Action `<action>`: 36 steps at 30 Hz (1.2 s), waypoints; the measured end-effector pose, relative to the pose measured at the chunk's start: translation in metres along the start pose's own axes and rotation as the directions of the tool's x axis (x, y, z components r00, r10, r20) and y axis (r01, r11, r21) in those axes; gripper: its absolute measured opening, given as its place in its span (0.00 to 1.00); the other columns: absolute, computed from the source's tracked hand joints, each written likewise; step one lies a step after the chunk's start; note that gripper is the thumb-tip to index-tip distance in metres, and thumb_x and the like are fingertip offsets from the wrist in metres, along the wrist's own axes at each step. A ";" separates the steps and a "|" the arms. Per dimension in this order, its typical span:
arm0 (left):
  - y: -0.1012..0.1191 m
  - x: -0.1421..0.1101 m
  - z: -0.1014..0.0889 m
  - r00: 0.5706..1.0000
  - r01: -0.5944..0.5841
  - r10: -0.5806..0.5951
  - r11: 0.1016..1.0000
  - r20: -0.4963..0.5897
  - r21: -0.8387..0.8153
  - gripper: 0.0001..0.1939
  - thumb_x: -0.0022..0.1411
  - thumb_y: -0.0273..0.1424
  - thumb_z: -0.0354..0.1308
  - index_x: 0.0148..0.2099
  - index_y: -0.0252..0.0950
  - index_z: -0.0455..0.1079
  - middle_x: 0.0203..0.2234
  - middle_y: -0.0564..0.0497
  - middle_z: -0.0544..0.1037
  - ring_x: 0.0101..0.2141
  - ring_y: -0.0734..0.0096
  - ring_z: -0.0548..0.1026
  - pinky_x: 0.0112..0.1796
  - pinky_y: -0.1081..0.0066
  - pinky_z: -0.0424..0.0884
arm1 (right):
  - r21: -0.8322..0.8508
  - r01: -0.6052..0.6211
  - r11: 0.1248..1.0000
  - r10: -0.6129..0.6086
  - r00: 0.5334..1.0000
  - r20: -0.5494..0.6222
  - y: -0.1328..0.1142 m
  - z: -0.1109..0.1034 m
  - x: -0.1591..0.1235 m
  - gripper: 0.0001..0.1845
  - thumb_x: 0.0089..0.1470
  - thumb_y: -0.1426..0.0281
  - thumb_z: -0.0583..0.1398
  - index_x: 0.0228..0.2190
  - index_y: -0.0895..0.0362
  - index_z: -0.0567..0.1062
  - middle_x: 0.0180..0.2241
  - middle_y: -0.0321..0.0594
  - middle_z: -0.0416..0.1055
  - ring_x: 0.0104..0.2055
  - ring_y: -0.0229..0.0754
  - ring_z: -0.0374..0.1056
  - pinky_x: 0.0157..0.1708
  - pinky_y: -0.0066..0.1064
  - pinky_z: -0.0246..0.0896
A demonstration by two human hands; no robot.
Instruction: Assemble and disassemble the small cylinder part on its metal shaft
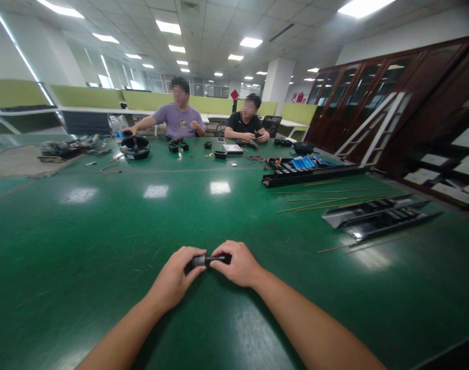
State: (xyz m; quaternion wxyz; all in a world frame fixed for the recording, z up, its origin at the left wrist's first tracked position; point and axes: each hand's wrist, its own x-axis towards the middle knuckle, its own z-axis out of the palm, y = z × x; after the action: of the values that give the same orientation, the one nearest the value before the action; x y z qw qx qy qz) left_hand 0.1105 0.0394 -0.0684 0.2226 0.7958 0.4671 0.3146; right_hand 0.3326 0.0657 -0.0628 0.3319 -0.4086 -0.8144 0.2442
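Between my two hands, just above or on the green tabletop (103,246), lies a short black cylindrical object (201,261) with a greyish, shiny band; its exact kind does not show. My left hand (176,275) grips the left end, thumb below and fingers above. On the right end, my right hand (238,263) pinches it with thumb and fingers. The fingers partly cover both of its ends. Nothing else lies within reach of either hand's fingers.
Black metal channels (380,218) and thin rods (315,205) lie to the right. Behind them is a long black rail (315,174) with blue packets (302,163). Two people sit across the table near small black boxes (220,154) and a round black container (135,149).
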 end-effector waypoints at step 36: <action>0.002 0.002 -0.011 0.978 -0.086 0.078 0.996 -0.193 -0.034 0.12 0.63 0.32 0.60 0.50 0.41 0.71 0.45 0.48 0.76 0.47 0.64 0.74 0.52 0.61 0.69 | 0.231 -0.168 0.958 0.183 0.982 -0.043 0.002 -0.003 0.002 0.05 0.50 0.69 0.64 0.30 0.58 0.79 0.25 0.36 0.73 0.27 0.37 0.65 0.31 0.28 0.59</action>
State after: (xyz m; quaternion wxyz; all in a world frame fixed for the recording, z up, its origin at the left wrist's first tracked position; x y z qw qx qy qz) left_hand 0.1046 0.0407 -0.0593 0.1802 0.7756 0.4462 0.4084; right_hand 0.3353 0.0694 -0.0613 0.3792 -0.4465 -0.7307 0.3506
